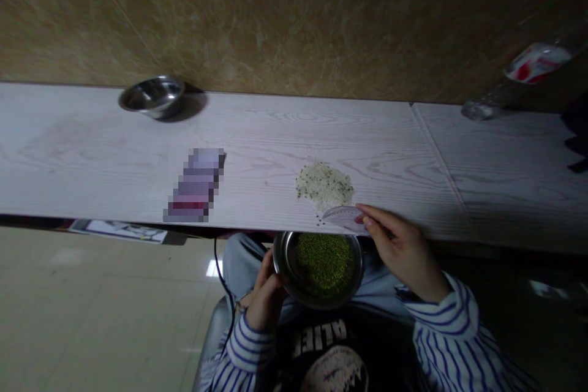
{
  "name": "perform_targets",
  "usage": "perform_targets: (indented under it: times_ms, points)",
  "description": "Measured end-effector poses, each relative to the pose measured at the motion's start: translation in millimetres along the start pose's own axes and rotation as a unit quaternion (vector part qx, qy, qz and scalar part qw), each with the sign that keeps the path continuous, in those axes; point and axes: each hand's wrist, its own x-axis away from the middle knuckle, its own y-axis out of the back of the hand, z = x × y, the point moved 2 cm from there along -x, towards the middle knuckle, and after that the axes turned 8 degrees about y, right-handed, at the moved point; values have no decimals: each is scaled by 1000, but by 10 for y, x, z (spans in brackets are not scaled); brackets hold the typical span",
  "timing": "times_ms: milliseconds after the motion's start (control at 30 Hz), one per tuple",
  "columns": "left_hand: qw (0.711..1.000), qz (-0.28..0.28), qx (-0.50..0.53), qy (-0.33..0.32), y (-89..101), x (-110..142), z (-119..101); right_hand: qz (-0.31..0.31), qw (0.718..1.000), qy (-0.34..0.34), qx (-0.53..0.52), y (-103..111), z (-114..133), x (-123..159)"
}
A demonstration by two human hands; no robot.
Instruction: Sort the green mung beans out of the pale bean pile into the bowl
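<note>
My left hand (pixel 265 297) grips the left rim of a metal bowl (pixel 281 278), which I hold over my lap at the table's front edge. Green mung beans (pixel 325 260) cover much of its bottom. Between the fingertips of my right hand (pixel 404 248) is a thin, clear protractor (pixel 344 217), its curved edge toward a pile of white rice (pixel 324 182) mixed with green beans. That pile lies on the table just beyond the bowl, and a few loose beans are scattered near the protractor's left end.
An empty-looking metal bowl (pixel 154 98) stands near the wall at back left. A pixelated flat rectangular object (pixel 195 185) lies left of the pile. On the right, a plastic bottle (pixel 514 82) stands by the wall. A shelf (pixel 174 237) shows under the white table (pixel 82 153); a black cable (pixel 220 269) hangs down.
</note>
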Motion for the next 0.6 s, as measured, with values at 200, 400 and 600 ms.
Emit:
perform_targets:
  times_ms: [200, 400, 600]
  points:
    - [1000, -11, 21, -2, -35, 18, -23, 3, 1000, 4, 4, -6, 30, 4]
    - [1000, -14, 23, 4, -50, 29, -21, 13, 1000, 8, -5, -54, 66, 10]
    - [999, -11, 32, 4, -9, 22, -13, 7, 1000, 8, -6, -84, 62, 14]
